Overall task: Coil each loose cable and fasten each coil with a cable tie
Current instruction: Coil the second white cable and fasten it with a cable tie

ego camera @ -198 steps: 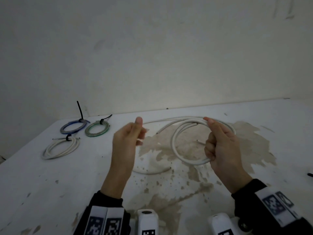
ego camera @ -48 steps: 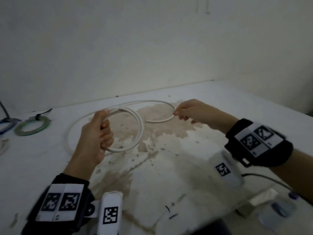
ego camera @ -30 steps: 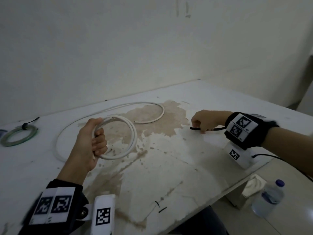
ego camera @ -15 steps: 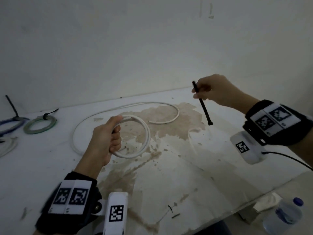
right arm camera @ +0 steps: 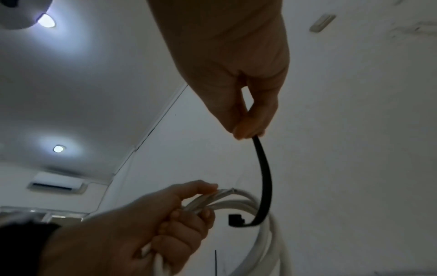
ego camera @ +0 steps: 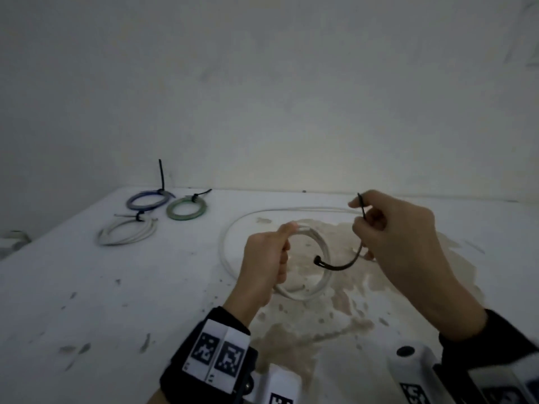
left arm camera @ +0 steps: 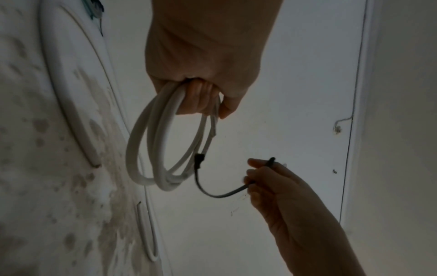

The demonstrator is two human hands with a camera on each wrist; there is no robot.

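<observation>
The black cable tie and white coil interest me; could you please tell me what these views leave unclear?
- Black cable tie: head view; right hand covers its middle.
- White coil: left wrist view; left hand hides the gripped section.
- Cable's loose length: head view; both hands hide part of it.

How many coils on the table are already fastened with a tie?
3, all at the table's far left: a blue coil nearest the wall, a green coil beside it, and a white coil in front. The coil in the left hand is not yet tied.
</observation>
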